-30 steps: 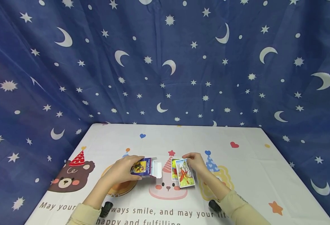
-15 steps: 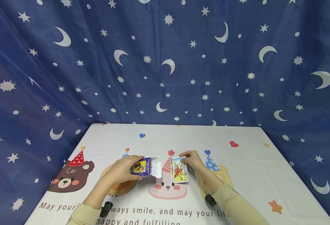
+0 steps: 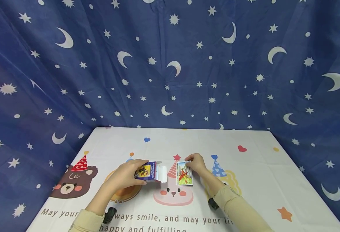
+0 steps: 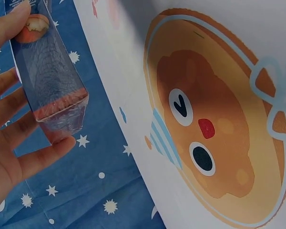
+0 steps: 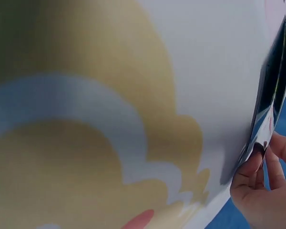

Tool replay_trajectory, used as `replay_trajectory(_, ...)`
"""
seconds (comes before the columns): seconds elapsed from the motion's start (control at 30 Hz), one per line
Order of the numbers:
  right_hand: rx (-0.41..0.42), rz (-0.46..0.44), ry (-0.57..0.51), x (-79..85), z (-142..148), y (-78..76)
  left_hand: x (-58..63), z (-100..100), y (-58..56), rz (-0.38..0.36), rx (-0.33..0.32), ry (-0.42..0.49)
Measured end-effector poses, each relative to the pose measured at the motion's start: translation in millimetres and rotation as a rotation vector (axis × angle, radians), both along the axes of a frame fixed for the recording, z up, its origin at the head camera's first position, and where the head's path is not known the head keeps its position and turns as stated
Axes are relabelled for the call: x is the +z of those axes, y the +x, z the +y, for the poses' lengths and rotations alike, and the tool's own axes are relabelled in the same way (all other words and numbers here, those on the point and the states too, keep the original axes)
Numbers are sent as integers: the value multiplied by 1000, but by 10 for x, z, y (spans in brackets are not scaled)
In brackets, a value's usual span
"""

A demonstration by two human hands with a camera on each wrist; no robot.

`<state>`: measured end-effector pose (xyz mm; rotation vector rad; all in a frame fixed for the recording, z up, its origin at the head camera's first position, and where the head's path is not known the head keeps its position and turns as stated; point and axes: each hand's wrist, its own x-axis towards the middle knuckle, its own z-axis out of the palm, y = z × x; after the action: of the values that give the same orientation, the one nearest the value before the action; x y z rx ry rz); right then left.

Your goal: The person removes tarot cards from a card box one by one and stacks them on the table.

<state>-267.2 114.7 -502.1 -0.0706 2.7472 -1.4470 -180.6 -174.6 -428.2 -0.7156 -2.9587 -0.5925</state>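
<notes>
My left hand (image 3: 126, 174) grips a blue tarot card box (image 3: 144, 172), its white end flap (image 3: 162, 174) folded out toward the right. In the left wrist view, the thumb lies over one side of the box (image 4: 50, 71) and the fingers along the other; clear wrap covers its near end. Right of the box, my right hand (image 3: 197, 163) pinches a tarot card (image 3: 184, 175) by its upper right corner, the picture of a red figure facing up. Seen from the right wrist, the hand (image 5: 262, 200) holds the card edges, with a narrow gap between two cards (image 5: 275, 71).
A white tablecloth (image 3: 210, 141) printed with cartoon animals and lettering covers the table. Blue star-and-moon fabric (image 3: 170, 64) hangs behind and along the sides. Black devices are strapped at the left wrist (image 3: 109, 215) and the right wrist (image 3: 213, 204).
My right hand has moved the top card left and straightened it, so it now covers the yellow card that showed beside it. The left hand and the box have stayed in place.
</notes>
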Motion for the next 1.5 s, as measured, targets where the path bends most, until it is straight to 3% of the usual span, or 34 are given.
replay_trajectory(0.37,13,69,95,-3,-42,21,-12,19,-9,-3,-6,-5)
replay_trajectory(0.67,-17,67,166,16,-75,23,-17,27,-20,-6,-8,-11)
replay_trajectory(0.97,23,76,227,23,-71,2,-22,20,-11,4,-2,-23)
replay_trajectory(1.2,28,45,202,28,-38,0,-32,15,-19,7,4,-29)
replay_trajectory(1.5,-49,-72,40,63,168,27,-34,12,-29,17,9,-29)
